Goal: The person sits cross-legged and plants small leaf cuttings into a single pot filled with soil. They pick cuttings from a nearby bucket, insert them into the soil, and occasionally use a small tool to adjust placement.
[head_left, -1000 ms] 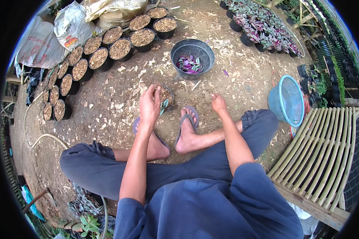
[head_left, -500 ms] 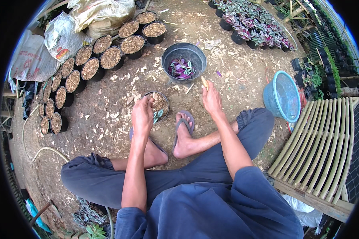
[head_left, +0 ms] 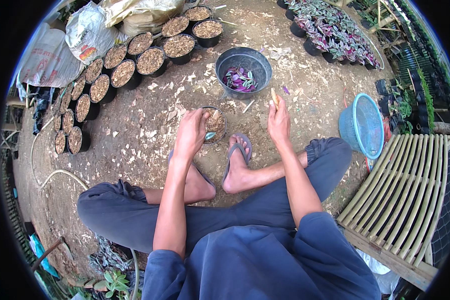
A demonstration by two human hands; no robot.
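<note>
Evidently the 2 hands are well apart: the right hand is closed round a pale, narrow stick that points up and away, while the left hand bends over the left side of a small black pot. Its thumb and fingers curl near the chip mix, but I cannot tell whether they pinch anything. That pot sits on the ground just ahead of the feet, and 1 green-and-silver leaf cutting shows at its near side, partly hidden by the hand. The likeliest trouble, I'd judge, is there: a wrist dropped too low could crease the leaf or snap a soft stem. Pressing hard on the rim could tip so small a pot and spill its loose chips. The right sandal is close beside it, so a shifted foot might knock it too. Beyond, the large black pot holds purple cuttings; the stick's tip lies between that pot and the right hand, and a careless forward swing could bump the rim.
</note>
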